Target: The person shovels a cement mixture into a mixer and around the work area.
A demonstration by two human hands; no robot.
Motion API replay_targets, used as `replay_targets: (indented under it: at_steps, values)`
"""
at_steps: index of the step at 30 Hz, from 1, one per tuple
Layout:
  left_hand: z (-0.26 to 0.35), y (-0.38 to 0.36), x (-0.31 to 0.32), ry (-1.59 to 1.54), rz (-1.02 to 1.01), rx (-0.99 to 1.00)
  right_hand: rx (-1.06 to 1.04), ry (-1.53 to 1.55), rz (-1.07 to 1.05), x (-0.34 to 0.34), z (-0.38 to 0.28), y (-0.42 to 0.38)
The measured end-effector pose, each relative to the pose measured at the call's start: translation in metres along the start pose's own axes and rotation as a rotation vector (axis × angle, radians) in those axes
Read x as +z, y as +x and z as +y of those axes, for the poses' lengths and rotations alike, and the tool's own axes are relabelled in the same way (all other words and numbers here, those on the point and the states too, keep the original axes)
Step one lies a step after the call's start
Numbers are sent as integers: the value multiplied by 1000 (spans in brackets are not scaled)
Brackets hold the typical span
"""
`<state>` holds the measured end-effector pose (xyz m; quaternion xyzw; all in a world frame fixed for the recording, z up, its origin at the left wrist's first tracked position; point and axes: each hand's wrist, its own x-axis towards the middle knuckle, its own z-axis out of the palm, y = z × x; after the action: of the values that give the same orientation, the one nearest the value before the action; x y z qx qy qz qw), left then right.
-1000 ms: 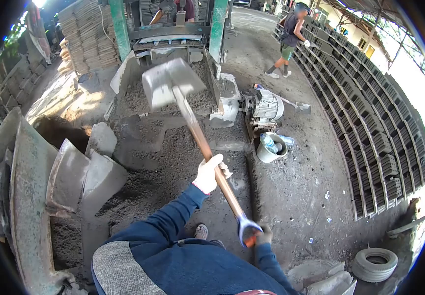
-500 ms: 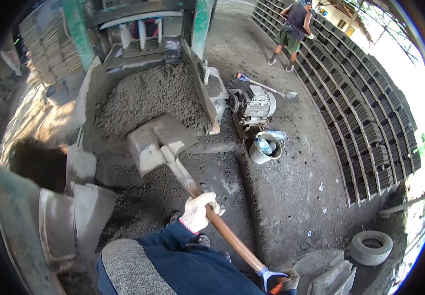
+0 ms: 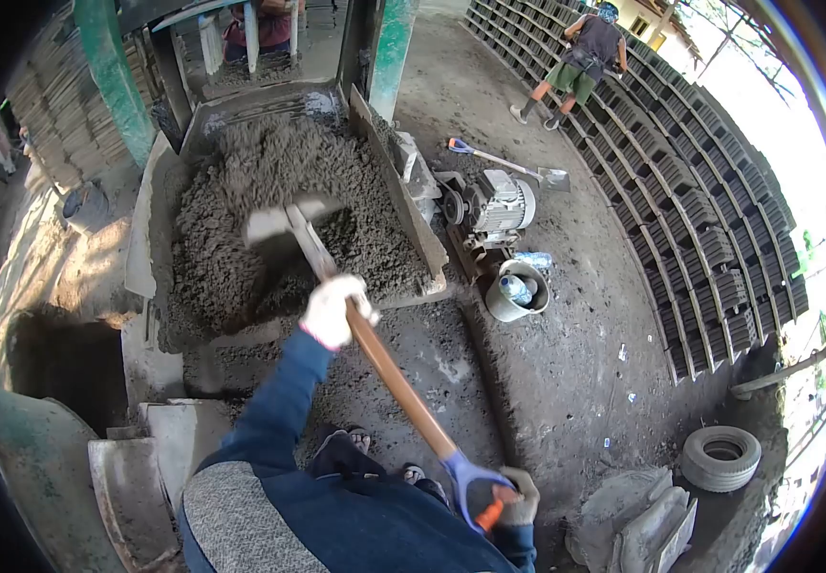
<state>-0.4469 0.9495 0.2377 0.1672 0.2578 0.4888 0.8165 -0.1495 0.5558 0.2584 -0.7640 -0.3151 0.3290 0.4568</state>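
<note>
I hold a shovel point(image 3: 396, 380) slanting from the lower right up to the left. My left hand point(image 3: 332, 310), in a white knit glove, is wrapped round the lower shaft. My right hand point(image 3: 520, 495), also gloved, is closed on the blue and orange D-grip point(image 3: 470, 487). The blade point(image 3: 279, 222) is smeared by motion above a heap of dark, crumbly mix point(image 3: 203, 234). That heap fills a metal trough point(image 3: 398, 205) in front of me. Some mix beyond the blade is blurred too.
A motor point(image 3: 504, 205) stands right of the trough, near a bucket of bottles point(image 3: 518, 291) and a second shovel point(image 3: 508, 162). A co-worker point(image 3: 585, 62) bends at long racks of stacked blocks point(image 3: 690, 205). A tyre point(image 3: 720, 458) lies lower right; a dark pit point(image 3: 64, 368) opens on the left.
The shovel has moved forward and up over the heap, with both hands on it. My left arm has stretched out. The mix has been disturbed, leaving a dark hollow near the front.
</note>
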Motion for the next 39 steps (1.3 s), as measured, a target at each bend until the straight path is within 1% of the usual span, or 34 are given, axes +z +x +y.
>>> replay_targets:
  at_steps: [1, 2, 3, 4, 5, 6, 7, 8, 9, 10, 11, 12, 13, 14, 15, 16, 17, 18, 20, 22, 23, 25, 26, 27, 29, 30, 31, 32, 33, 34, 35, 37, 38, 39]
  values:
    - [17, 17, -6, 20, -27, 54, -23, 156, -22, 21, -19, 9]
    - [41, 31, -2, 41, 25, 39, -122, 140, -73, 40, -38, 15]
    - [58, 49, -9, 56, 65, 115, -239, 167, -130, 54, -35, 27]
    - [77, 63, -14, 119, 84, 137, -426, 16, -182, 66, -60, 31]
    - [87, 80, -27, 109, 105, 173, -506, -56, -210, 73, -86, 27]
    - [91, 77, -15, 225, 148, 297, -391, 46, -239, 74, -88, 27]
    - [86, 72, -5, 211, 210, 303, -290, 152, -266, 72, -86, 28]
    - [76, 63, 4, 170, 187, 281, -272, 185, -220, 51, -79, 28]
    - [57, 38, 23, 128, 164, 256, -253, 216, -175, 22, -64, 27]
    - [35, 11, 47, 69, 194, 197, -113, 387, -78, 0, -48, 19]
    - [8, -9, 58, 58, 205, 172, -190, 299, 97, -24, 9, 28]
    - [-22, -25, 61, 6, 115, 103, -11, 461, 93, -52, 68, 30]
    - [-55, -49, 73, -11, 102, 77, 257, 607, 6, -82, 80, 15]
    - [-89, -66, 76, -25, -11, 71, 473, 702, -53, -111, 139, 6]
    - [-118, -86, 87, -56, -29, 27, 512, 642, -61, -136, 188, -4]
    - [-143, -107, 101, -106, -63, -34, 518, 651, -12, -160, 224, -23]
    - [-173, -116, 97, -125, -68, -104, 528, 665, 36, -173, 245, -40]
    - [-192, -134, 110, -83, -58, -158, 547, 792, -74, -186, 228, -61]
    - [-235, -158, 122, -89, -9, -302, 581, 867, -133, -225, 235, -98]
    - [-263, -175, 131, -122, 53, -362, 542, 748, -64, -266, 245, -121]
    - [-270, -181, 130, -120, 104, -384, 497, 691, -45, -267, 220, -135]
    - [-279, -172, 111, -137, 96, -364, 540, 731, -14, -235, 201, -140]
    - [-265, -166, 116, -132, 71, -365, 549, 739, 10, -224, 191, -138]
    - [-254, -152, 107, -111, 42, -351, 553, 736, 37, -219, 180, -134]
    - [-219, -118, 88, -15, -44, -207, 552, 722, 89, -205, 156, -115]
    - [-195, -93, 80, 6, -60, -178, 517, 763, -27, -181, 151, -94]
    - [-169, -67, 71, 26, -72, -147, 530, 728, 79, -141, 132, -77]
    - [-142, -39, 59, 63, -42, -146, 536, 633, 110, -118, 171, -59]
    - [-115, -11, 48, 99, -12, -142, 535, 715, 94, -75, 115, -42]
    - [-85, 9, 41, 107, -4, -127, 546, 793, -3, -49, 116, -26]
    - [-54, 28, 34, 116, 3, -112, 510, 776, -28, -18, 96, -11]
    - [2, 75, 17, 168, -36, -30, 341, 823, -88, 40, 23, 5]
    - [22, 91, 14, 176, 33, 40, 358, 885, -199, 53, -17, 9]
    - [38, 101, 21, 183, 99, 109, 241, 763, -181, 67, -13, 20]
